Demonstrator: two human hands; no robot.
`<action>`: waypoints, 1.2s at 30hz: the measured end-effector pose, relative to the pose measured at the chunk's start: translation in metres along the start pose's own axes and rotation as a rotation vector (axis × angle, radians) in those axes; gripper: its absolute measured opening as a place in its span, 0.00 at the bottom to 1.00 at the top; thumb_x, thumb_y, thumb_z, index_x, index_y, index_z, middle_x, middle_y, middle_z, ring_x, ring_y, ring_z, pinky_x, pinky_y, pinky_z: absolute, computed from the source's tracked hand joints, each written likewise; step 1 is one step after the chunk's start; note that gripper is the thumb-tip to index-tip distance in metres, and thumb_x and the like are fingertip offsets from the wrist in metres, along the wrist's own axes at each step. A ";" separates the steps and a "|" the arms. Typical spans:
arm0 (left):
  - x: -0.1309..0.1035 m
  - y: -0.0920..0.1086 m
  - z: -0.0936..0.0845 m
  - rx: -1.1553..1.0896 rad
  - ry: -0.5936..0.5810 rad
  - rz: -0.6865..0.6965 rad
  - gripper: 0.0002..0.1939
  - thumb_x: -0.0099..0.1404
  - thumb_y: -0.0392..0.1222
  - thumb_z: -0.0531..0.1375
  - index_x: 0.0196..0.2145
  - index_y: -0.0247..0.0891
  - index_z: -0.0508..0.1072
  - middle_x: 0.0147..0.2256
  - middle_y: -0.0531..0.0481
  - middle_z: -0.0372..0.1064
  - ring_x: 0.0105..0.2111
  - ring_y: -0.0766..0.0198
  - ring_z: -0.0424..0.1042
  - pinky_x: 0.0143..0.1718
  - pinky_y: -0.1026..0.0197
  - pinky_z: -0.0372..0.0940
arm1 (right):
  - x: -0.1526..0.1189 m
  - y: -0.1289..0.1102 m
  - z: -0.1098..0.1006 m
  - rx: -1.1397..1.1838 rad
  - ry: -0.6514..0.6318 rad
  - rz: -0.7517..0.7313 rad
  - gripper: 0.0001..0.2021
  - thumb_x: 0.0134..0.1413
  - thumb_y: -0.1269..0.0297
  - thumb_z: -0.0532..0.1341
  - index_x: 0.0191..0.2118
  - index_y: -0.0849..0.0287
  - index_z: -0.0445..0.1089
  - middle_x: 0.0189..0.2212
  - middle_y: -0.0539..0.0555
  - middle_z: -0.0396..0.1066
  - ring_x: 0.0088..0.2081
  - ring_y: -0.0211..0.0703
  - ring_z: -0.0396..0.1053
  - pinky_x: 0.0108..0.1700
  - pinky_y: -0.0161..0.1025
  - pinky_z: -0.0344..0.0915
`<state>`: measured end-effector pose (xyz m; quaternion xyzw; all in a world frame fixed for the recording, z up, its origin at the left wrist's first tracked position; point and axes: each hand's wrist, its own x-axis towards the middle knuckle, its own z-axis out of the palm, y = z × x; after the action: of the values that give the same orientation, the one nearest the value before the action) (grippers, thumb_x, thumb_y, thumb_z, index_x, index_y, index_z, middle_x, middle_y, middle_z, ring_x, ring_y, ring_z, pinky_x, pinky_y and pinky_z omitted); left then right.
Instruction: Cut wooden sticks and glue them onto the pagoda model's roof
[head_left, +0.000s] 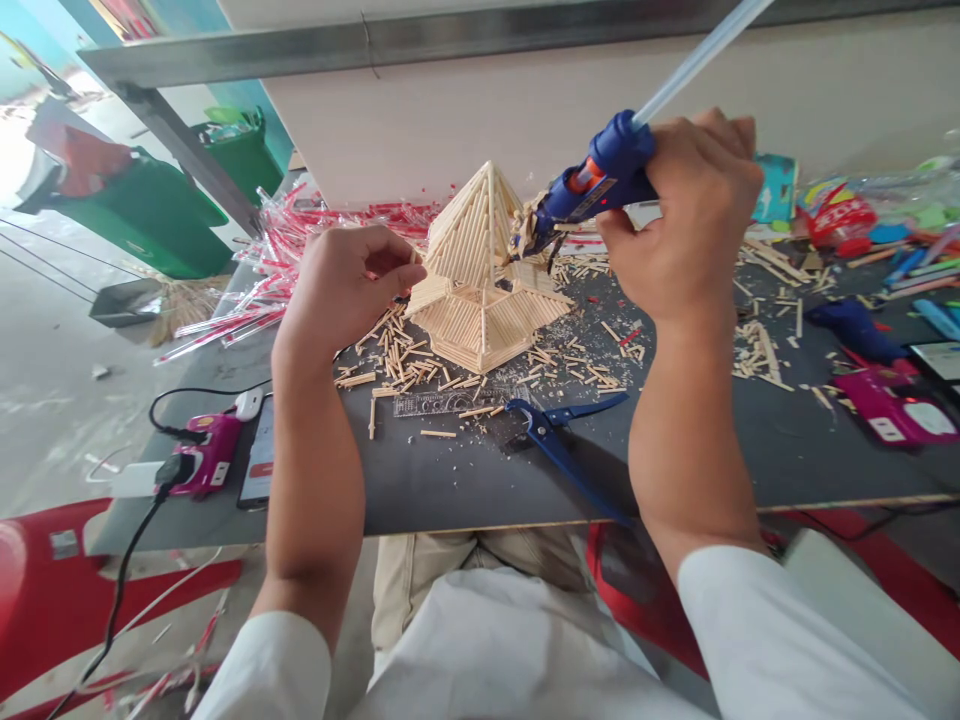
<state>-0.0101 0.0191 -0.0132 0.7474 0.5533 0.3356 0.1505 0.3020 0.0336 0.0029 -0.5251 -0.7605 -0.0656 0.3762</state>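
A pale wooden stick model (484,325) with a pointed roof stands on the dark table (465,500). My right hand (686,215) is wrapped round a blue glue gun (592,190), whose nozzle end is at the right side of the roof; a clear glue stick (697,65) juts from its back. At the left edge of the roof is my left hand (360,285), its thumb and fingers pinched together. Something small and pale shows at the fingertips, too small to make out. Blue cutters (562,450) and a clear ruler (442,402) lie in front of the model.
Cut stick pieces (409,360) are scattered round the model. Red and clear wrappers (277,260) heap at the back left. Magenta power strips (206,455) sit at both sides, with a phone (259,460) at left. Another blue glue gun (855,330) lies at right. A metal rail crosses behind.
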 end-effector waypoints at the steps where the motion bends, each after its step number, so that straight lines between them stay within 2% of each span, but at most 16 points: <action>1: 0.000 0.000 0.000 0.002 -0.001 -0.001 0.13 0.64 0.51 0.65 0.38 0.39 0.76 0.31 0.54 0.76 0.38 0.61 0.75 0.41 0.56 0.68 | 0.000 0.000 0.000 -0.003 0.000 -0.014 0.12 0.59 0.55 0.60 0.48 0.40 0.69 0.47 0.59 0.74 0.62 0.71 0.60 0.50 0.63 0.61; 6: 0.001 0.001 0.001 0.019 0.006 0.014 0.13 0.64 0.51 0.65 0.38 0.39 0.77 0.33 0.53 0.77 0.37 0.61 0.76 0.41 0.56 0.69 | 0.000 -0.002 0.000 -0.146 0.023 -0.124 0.11 0.60 0.61 0.58 0.48 0.41 0.68 0.48 0.56 0.74 0.57 0.65 0.66 0.58 0.63 0.59; 9: 0.001 0.001 0.001 0.020 0.011 0.017 0.13 0.64 0.51 0.65 0.38 0.39 0.77 0.33 0.53 0.77 0.36 0.61 0.76 0.40 0.56 0.69 | 0.000 -0.002 0.000 -0.136 -0.003 -0.070 0.11 0.61 0.58 0.57 0.48 0.41 0.68 0.50 0.56 0.73 0.59 0.65 0.63 0.57 0.62 0.59; 14: 0.002 0.001 0.003 0.019 0.001 0.027 0.12 0.64 0.49 0.65 0.37 0.37 0.78 0.34 0.52 0.78 0.36 0.62 0.76 0.42 0.57 0.70 | 0.000 -0.001 0.001 0.070 -0.062 0.030 0.11 0.60 0.54 0.59 0.48 0.42 0.67 0.52 0.58 0.72 0.65 0.70 0.56 0.50 0.61 0.63; 17: 0.003 0.000 0.005 0.011 0.012 0.054 0.07 0.63 0.46 0.66 0.35 0.41 0.78 0.34 0.52 0.78 0.36 0.60 0.76 0.44 0.54 0.70 | 0.000 -0.002 0.001 0.038 -0.070 0.036 0.14 0.59 0.53 0.59 0.51 0.41 0.68 0.50 0.58 0.73 0.64 0.71 0.56 0.50 0.62 0.63; 21: 0.003 -0.002 0.006 0.013 0.024 0.071 0.05 0.63 0.45 0.66 0.35 0.43 0.78 0.33 0.51 0.78 0.35 0.58 0.76 0.45 0.52 0.70 | 0.000 -0.004 0.001 -0.061 -0.018 -0.023 0.15 0.58 0.55 0.60 0.52 0.39 0.69 0.47 0.58 0.74 0.61 0.72 0.59 0.53 0.65 0.60; 25: 0.003 -0.003 0.006 0.019 0.017 0.062 0.05 0.63 0.46 0.66 0.35 0.43 0.79 0.33 0.52 0.78 0.35 0.60 0.76 0.44 0.54 0.69 | 0.000 -0.003 0.002 -0.044 0.039 -0.058 0.12 0.59 0.57 0.60 0.48 0.41 0.70 0.45 0.59 0.73 0.59 0.71 0.61 0.54 0.65 0.59; 32: 0.002 0.000 0.004 0.038 -0.016 0.041 0.10 0.64 0.48 0.64 0.38 0.39 0.78 0.33 0.54 0.77 0.35 0.63 0.74 0.41 0.56 0.67 | 0.001 0.002 0.016 -0.091 0.209 -0.080 0.09 0.62 0.60 0.59 0.47 0.47 0.69 0.44 0.57 0.71 0.54 0.64 0.64 0.60 0.61 0.55; 36: 0.003 -0.001 0.004 0.033 -0.005 0.048 0.09 0.63 0.48 0.65 0.37 0.41 0.78 0.32 0.54 0.77 0.34 0.64 0.73 0.38 0.58 0.65 | 0.002 0.003 0.020 -0.103 0.239 -0.097 0.07 0.63 0.62 0.59 0.46 0.47 0.69 0.43 0.56 0.71 0.52 0.61 0.64 0.59 0.59 0.56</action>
<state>-0.0080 0.0227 -0.0161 0.7636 0.5404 0.3280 0.1316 0.2941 0.0459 -0.0106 -0.4949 -0.7302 -0.1846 0.4333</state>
